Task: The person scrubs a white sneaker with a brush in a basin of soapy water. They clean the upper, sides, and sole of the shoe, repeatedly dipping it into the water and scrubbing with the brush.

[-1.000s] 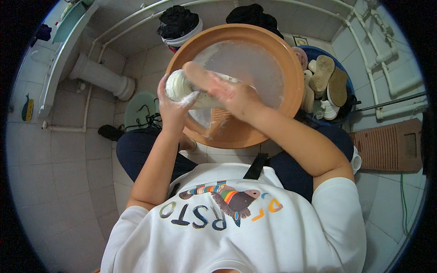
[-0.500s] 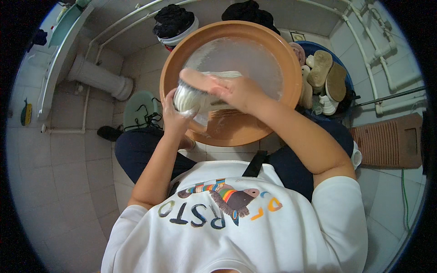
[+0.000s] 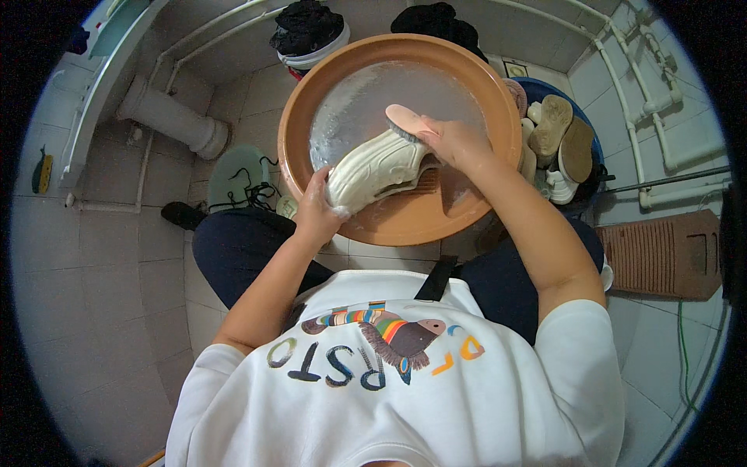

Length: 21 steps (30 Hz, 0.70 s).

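Observation:
My left hand (image 3: 317,208) grips one end of a white shoe (image 3: 373,173), which lies tilted over a large orange-brown basin (image 3: 395,230). In my right hand (image 3: 457,143) is a scrub brush (image 3: 406,121) with a pale pink back and grey bristles. Its bristles are at the shoe's other end, at the upper right. Cloudy, foamy water (image 3: 416,89) fills the basin's far part. Part of a ribbed washboard surface (image 3: 426,181) shows inside the basin beside the shoe.
A blue tub (image 3: 595,144) with several shoes (image 3: 550,124) stands right of the basin. A brown washboard (image 3: 661,253) leans farther right. Left are a pale green basin (image 3: 226,173) with dark laces (image 3: 247,187) and a dark shoe (image 3: 183,215). Behind stands a white bucket (image 3: 320,51) of black cloth (image 3: 306,27).
The brush has moved right, from the shoe's left end to its upper right end. The shoe has turned and more of its side shows. My left hand has shifted slightly right and down.

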Tool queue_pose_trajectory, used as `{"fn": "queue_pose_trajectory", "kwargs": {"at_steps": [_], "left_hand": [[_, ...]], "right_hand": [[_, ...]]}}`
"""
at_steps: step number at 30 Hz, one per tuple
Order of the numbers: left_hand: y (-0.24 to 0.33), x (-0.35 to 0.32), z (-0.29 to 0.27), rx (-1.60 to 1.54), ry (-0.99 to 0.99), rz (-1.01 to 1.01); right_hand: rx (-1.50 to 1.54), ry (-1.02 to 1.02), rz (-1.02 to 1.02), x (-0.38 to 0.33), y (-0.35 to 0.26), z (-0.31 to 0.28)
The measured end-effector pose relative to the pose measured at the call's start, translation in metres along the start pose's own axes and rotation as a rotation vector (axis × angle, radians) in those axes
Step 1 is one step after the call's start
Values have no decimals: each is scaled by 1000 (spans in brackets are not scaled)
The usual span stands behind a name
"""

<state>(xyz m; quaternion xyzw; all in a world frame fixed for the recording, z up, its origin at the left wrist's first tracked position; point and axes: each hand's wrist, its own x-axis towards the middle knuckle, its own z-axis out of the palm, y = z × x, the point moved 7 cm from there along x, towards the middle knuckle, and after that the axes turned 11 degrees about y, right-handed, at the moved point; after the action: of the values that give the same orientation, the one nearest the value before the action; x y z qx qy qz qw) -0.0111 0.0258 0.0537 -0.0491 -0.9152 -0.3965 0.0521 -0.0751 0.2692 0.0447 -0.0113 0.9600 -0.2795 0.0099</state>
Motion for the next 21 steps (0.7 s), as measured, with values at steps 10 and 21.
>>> {"fn": "queue_pose_trajectory", "kwargs": {"at_steps": [10, 21], "left_hand": [[-9, 1, 1, 5, 15, 86], [-22, 6, 4, -179, -14, -83]], "right_hand": [[152, -195, 338, -14, -7, -23], [150, -98, 101, -11, -7, 9]]}}
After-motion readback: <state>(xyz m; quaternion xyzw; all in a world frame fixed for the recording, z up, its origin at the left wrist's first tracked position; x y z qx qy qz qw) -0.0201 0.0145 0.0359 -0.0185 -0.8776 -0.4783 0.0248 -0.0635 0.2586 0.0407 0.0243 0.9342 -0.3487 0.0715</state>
